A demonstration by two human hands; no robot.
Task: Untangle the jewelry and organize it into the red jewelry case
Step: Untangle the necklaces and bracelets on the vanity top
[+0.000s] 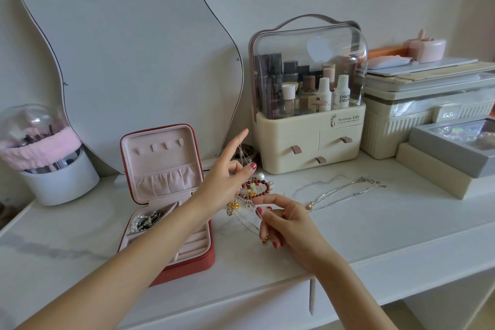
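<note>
The red jewelry case (187,265) lies open on the white table, its pink lid upright, with pearl and dark pieces (146,221) in its back left compartment. To its right hangs a tangled clump of jewelry (254,191) with a dark red bead bracelet, gold charms and a pearl. My left hand (227,182) holds it up by a thin silver chain, pinched between thumb and a finger, index finger pointing up. My right hand (278,220) pinches a strand at the clump's lower edge. Two silver necklaces (345,194) lie stretched out on the table to the right.
A cream cosmetics organizer (308,142) with a clear dome stands behind the clump. Stacked boxes (434,169) fill the back right. A brush holder (53,177) with a pink band sits far left, a curvy mirror (134,48) on the wall behind. The table edge runs along the front.
</note>
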